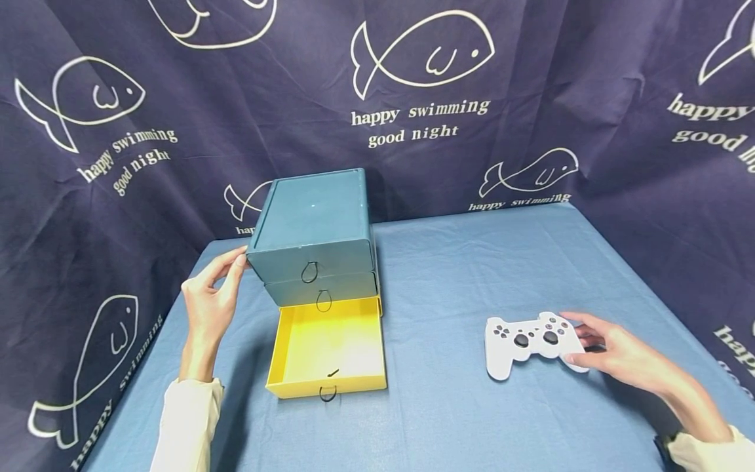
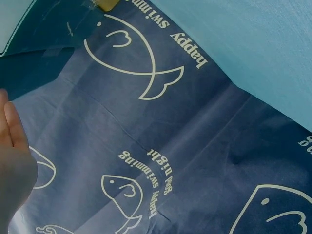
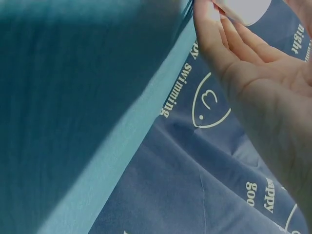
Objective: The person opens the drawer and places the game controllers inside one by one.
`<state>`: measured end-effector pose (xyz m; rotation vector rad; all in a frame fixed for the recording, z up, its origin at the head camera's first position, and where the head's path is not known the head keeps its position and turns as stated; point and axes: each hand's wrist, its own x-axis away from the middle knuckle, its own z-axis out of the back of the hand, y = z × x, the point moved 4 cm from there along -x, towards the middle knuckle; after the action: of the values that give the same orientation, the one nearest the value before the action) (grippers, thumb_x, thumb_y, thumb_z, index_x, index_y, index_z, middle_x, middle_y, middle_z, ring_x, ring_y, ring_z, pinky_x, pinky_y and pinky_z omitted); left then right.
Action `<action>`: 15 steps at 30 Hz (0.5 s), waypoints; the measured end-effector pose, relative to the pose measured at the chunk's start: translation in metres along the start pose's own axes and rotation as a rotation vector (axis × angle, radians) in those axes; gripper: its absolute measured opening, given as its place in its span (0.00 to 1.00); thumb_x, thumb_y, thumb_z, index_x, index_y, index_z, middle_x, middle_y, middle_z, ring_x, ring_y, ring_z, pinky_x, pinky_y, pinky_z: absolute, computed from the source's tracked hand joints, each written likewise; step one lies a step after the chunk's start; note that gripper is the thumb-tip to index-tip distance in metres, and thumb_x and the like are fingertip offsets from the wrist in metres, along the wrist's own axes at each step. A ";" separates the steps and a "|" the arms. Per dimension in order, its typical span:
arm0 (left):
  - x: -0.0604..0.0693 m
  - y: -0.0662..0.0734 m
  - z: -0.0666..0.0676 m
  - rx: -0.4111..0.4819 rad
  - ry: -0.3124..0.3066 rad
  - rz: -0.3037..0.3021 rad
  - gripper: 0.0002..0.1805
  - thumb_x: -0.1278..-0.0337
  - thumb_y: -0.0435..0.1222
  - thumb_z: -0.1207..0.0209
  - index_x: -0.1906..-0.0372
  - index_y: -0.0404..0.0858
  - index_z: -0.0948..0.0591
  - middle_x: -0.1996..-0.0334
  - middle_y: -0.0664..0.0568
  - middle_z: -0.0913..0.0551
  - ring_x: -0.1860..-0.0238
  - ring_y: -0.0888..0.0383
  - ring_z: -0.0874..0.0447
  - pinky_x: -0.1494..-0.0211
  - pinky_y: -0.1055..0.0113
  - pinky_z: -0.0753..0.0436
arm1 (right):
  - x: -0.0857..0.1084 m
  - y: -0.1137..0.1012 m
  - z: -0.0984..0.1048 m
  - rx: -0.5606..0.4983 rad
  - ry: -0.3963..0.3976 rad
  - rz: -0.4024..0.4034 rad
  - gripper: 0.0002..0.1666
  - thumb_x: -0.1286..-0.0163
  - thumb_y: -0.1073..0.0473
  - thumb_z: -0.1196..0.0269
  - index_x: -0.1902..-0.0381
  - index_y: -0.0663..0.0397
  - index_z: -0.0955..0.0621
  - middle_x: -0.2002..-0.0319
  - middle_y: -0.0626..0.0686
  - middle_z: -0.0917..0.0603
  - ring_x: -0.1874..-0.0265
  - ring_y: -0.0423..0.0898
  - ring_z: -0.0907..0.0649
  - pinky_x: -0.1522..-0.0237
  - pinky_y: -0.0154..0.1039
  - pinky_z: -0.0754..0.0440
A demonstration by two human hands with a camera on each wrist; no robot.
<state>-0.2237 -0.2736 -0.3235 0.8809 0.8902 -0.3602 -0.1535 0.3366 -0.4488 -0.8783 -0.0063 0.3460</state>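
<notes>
In the head view a teal drawer cabinet (image 1: 309, 216) stands at the back left, with its two upper drawers pushed in. The yellow bottom drawer (image 1: 330, 341) is pulled out; inside lies only a small black strip near the front loop. My left hand (image 1: 209, 305) touches the cabinet's left front corner with fairly straight fingers, and the left wrist view shows the same hand (image 2: 14, 156) at its edge. On the right, my right hand (image 1: 625, 354) holds a white game controller (image 1: 531, 337) by its right grip, thumb on the near side and fingers beyond.
A blue cloth (image 1: 436, 282) covers the table between the cabinet and the controller. Dark blue curtains (image 1: 425, 164) with fish drawings hang behind and at both sides. Black loops (image 1: 309, 272) serve as pulls on the drawer fronts.
</notes>
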 end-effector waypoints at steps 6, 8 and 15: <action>0.000 0.001 0.000 0.013 0.012 -0.007 0.11 0.34 0.24 0.36 0.50 0.30 0.11 0.66 0.36 0.11 0.61 0.78 0.15 0.53 0.79 0.25 | -0.002 -0.002 -0.002 0.025 -0.009 -0.017 0.38 0.40 0.68 0.25 0.33 0.70 0.27 0.59 0.47 0.16 0.60 0.36 0.19 0.61 0.31 0.23; 0.000 0.001 -0.001 0.010 0.022 -0.001 0.11 0.35 0.23 0.36 0.50 0.30 0.11 0.66 0.36 0.11 0.61 0.79 0.16 0.54 0.80 0.25 | -0.002 -0.002 -0.003 0.034 -0.007 -0.019 0.38 0.40 0.67 0.25 0.34 0.70 0.27 0.61 0.47 0.17 0.61 0.36 0.19 0.62 0.31 0.23; 0.000 0.006 -0.002 0.000 0.040 0.011 0.11 0.37 0.19 0.37 0.51 0.25 0.13 0.67 0.31 0.12 0.62 0.82 0.18 0.53 0.80 0.26 | -0.004 -0.004 -0.002 0.064 0.012 -0.021 0.36 0.41 0.67 0.24 0.37 0.70 0.25 0.62 0.46 0.17 0.63 0.36 0.20 0.63 0.32 0.23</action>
<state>-0.2210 -0.2687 -0.3211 0.8954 0.9218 -0.3335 -0.1558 0.3317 -0.4470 -0.8162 0.0069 0.3192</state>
